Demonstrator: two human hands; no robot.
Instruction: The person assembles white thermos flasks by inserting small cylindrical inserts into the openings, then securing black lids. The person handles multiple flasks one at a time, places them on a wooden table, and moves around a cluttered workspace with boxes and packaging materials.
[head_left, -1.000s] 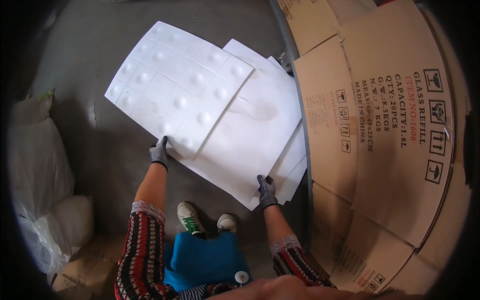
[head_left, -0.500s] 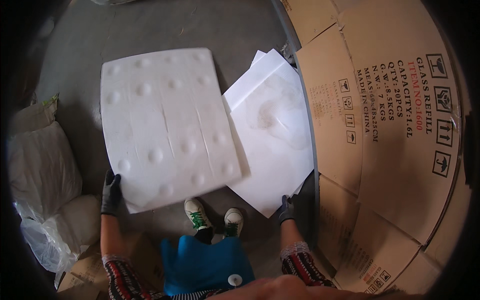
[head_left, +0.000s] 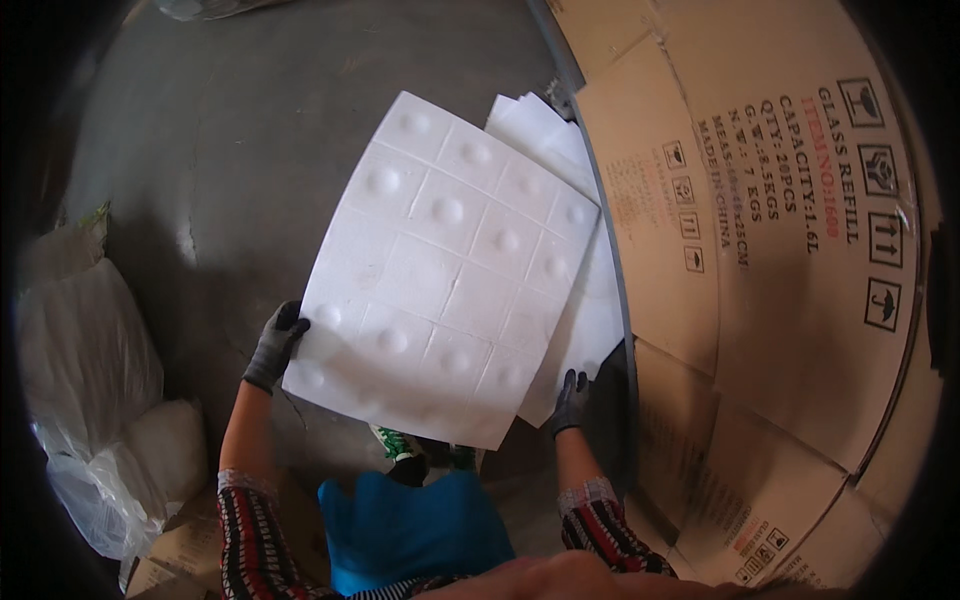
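My left hand [head_left: 276, 347], in a dark grey glove, is closed on the left edge of a white foam sheet [head_left: 440, 268]. Round dimples and grid lines mark the sheet's face. It is tilted, and its right side overlaps a stack of white sheets [head_left: 590, 330], hiding most of them. At the stack's near edge, my gloved right hand [head_left: 570, 402] has its fingertips over the rim and appears to grip it. The undersides of both holds are hidden.
Printed brown cartons [head_left: 790, 260] form a wall on the right, with a grey edge [head_left: 622, 290] along their base. White plastic sacks [head_left: 95, 350] stand at left. Another brown carton [head_left: 180, 545] sits low at left, and my shoes [head_left: 400, 440] show below the foam sheet.
The foam sheet has swung clockwise and moved right, over the white stack. My left hand has travelled right and up with it. My right hand has shifted slightly up along the stack's edge.
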